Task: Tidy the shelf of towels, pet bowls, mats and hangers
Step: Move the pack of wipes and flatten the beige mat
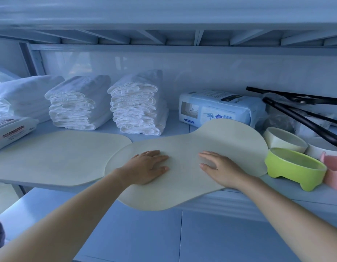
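Observation:
A pale green bone-shaped mat (184,146) lies slantwise on the shelf, its near end hanging over the front edge. My left hand (147,167) and my right hand (219,168) both rest flat on it, fingers straight. A second pale mat (56,157) lies flat to the left, its right end under the first. Two stacks of folded white towels (77,104) (137,106) stand behind. A lime green pet bowl (294,168), a white bowl (283,138) and a pink bowl (334,173) sit at the right. Black hangers (303,114) lean above the bowls.
A plastic-wrapped pack (220,108) stands at the back right of the shelf (277,197). More folded white cloth (24,97) and a labelled pack (9,131) are at the left. The shelf above (163,14) hangs low overhead.

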Motion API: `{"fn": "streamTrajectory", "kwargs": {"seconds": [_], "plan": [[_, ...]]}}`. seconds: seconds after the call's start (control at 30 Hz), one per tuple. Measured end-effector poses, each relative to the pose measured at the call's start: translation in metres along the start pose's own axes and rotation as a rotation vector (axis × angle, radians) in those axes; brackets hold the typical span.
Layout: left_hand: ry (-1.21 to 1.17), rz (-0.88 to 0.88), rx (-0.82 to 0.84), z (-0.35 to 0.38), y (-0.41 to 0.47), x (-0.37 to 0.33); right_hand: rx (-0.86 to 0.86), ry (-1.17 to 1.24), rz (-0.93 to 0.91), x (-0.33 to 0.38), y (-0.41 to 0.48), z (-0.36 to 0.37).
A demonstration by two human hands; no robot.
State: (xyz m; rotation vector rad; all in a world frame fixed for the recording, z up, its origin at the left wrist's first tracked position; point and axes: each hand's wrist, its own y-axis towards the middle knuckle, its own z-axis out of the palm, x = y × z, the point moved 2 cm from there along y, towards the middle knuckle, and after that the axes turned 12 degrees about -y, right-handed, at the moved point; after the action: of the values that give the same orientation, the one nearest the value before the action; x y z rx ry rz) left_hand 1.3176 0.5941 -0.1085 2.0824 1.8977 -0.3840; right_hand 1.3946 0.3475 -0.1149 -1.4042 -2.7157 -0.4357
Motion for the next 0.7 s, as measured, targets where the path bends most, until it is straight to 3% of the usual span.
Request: {"fn": "streamTrajectory", "kwargs": {"seconds": [0.27,0.57,0.7], "plan": [[0.095,-0.079,-0.13,-0.03,-0.009,0.032,-0.005,0.065,-0.109,0.049,0.019,0.005],[0.081,-0.153,-0.107,-0.042,-0.007,0.06,0.011,0.06,-0.066,0.077,0.047,0.017],[0.002,-0.163,-0.17,-0.051,0.003,0.064,0.003,0.057,-0.029,0.081,0.055,0.021]]}}
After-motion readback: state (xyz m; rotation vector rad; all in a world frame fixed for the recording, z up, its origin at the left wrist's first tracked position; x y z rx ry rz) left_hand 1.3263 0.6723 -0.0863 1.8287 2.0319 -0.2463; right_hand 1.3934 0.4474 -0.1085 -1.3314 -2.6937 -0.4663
